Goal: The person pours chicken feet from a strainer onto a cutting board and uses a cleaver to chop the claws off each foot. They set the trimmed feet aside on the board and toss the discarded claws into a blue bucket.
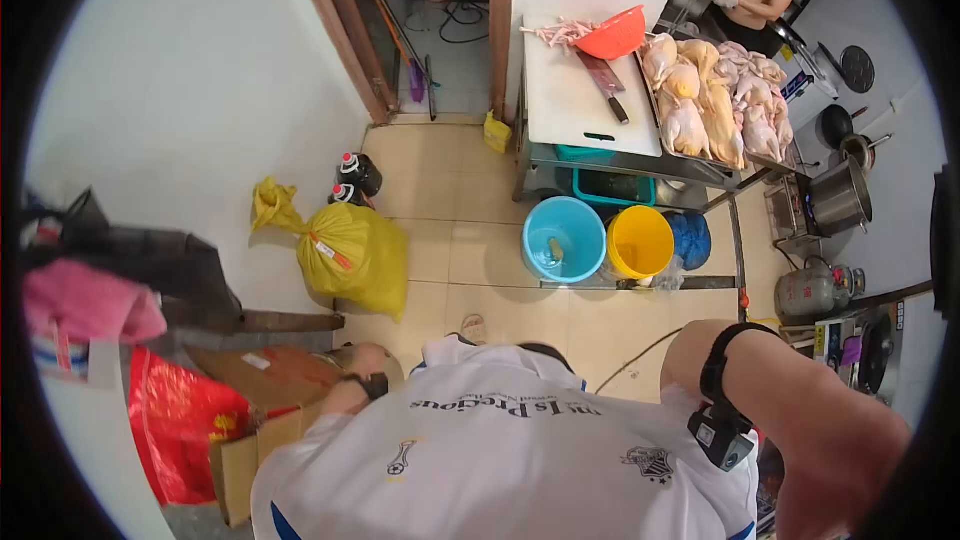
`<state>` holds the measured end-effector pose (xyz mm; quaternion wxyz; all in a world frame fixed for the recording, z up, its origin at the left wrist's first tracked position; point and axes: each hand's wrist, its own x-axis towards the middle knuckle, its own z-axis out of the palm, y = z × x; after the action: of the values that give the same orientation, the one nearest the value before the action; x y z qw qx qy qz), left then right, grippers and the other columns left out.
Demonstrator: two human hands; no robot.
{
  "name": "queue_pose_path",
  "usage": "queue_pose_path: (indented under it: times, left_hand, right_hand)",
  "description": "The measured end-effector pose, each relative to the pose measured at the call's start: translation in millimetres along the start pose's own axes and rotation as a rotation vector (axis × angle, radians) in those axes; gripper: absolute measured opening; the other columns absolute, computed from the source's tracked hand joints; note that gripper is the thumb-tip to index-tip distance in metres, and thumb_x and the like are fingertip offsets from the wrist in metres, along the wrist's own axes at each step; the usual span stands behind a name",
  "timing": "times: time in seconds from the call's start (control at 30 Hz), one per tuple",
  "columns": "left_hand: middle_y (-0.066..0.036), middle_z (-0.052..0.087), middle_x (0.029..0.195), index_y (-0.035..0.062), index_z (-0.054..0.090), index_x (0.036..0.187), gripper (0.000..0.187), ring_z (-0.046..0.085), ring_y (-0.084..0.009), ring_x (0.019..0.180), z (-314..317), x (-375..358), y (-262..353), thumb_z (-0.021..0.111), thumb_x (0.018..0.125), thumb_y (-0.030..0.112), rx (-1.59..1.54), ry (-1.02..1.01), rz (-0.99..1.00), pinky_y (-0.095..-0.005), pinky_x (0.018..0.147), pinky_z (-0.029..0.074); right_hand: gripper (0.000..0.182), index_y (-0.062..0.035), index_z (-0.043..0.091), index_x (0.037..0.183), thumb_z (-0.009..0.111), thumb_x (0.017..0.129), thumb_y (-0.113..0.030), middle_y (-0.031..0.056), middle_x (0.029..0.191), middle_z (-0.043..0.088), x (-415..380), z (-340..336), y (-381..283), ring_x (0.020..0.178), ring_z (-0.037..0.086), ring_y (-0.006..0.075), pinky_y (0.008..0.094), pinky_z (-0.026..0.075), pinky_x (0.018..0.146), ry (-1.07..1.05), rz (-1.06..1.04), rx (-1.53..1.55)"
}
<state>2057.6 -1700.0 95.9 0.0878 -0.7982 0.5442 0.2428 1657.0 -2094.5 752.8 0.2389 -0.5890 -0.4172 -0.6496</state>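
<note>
Red bag: just left of the cardboard box.
Cardboard box: low on the left, flaps open, beside the person's white shirt.
Left hand: arm bent, reaching down to the cardboard box. It rests at the box's top edge. I cannot tell if the fingers are curled or loose.
Yellow sack: on the floor, well behind the cardboard box.
Right hand: far right of the cardboard box, arm bent with the elbow up, black strap on the wrist. Its fingers are out of view.

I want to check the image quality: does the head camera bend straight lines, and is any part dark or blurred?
Head view: strong fisheye, the door frame and white cutting board lean; corners are black; even soft light, little glare; the near right arm is slightly blurred.
</note>
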Motion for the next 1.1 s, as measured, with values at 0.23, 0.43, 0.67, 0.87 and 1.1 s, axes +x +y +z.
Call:
queue_pose_path:
  times: [0.23,0.43,0.67,0.87,1.1]
  left_hand:
    - [-0.022,0.073,0.099,-0.0010,0.068,0.107,0.034,0.071,-0.0337,0.097,-217,274,-24,0.061,0.092,0.028,-1.038,0.281,-0.372,-0.0416,0.086,0.055]
    - [-0.010,0.071,0.099,0.0039,0.063,0.112,0.027,0.067,-0.0217,0.086,-421,397,-7,0.058,0.096,0.025,-1.071,0.240,-0.206,-0.0357,0.080,0.053]
    - [-0.003,0.069,0.104,0.0115,0.059,0.122,0.027,0.064,-0.0135,0.085,-692,465,-3,0.056,0.101,0.028,-1.263,0.264,0.083,-0.0262,0.073,0.050]
    - [-0.005,0.066,0.114,0.0077,0.055,0.132,0.040,0.063,-0.0170,0.099,-862,573,79,0.046,0.107,0.037,-1.413,0.156,0.885,-0.0312,0.086,0.049]
    - [-0.018,0.066,0.118,0.0018,0.057,0.122,0.041,0.066,-0.0319,0.102,-736,810,99,0.065,0.095,0.031,-0.215,-0.008,0.501,-0.0413,0.083,0.052]
  right_hand:
    - [0.035,-0.0083,0.068,0.101,0.069,0.092,-0.042,-0.0006,0.103,0.066,-55,-23,155,0.092,0.063,0.0108,0.0283,0.051,0.088,-0.033,0.111,0.017]
    - [0.039,-0.0104,0.070,0.107,0.073,0.089,-0.045,0.0023,0.102,0.067,-82,-131,223,0.092,0.064,0.0137,0.0285,0.050,0.094,-0.241,0.569,0.224]
    - [0.013,-0.0054,0.064,0.106,0.058,0.095,-0.010,0.0005,0.102,0.062,-289,-171,422,0.087,0.058,0.0102,0.0256,0.047,0.081,0.424,1.366,-0.528]
    - [0.063,0.0030,0.052,0.131,0.078,0.088,-0.035,0.0149,0.126,0.060,-500,-239,490,0.095,0.064,0.0199,0.0316,0.054,0.080,0.515,1.800,-1.081]
    - [0.083,0.0021,0.038,0.147,0.076,0.086,-0.041,0.0191,0.126,0.063,-547,-243,556,0.099,0.067,0.0205,0.0325,0.056,0.077,0.604,1.923,-1.383]
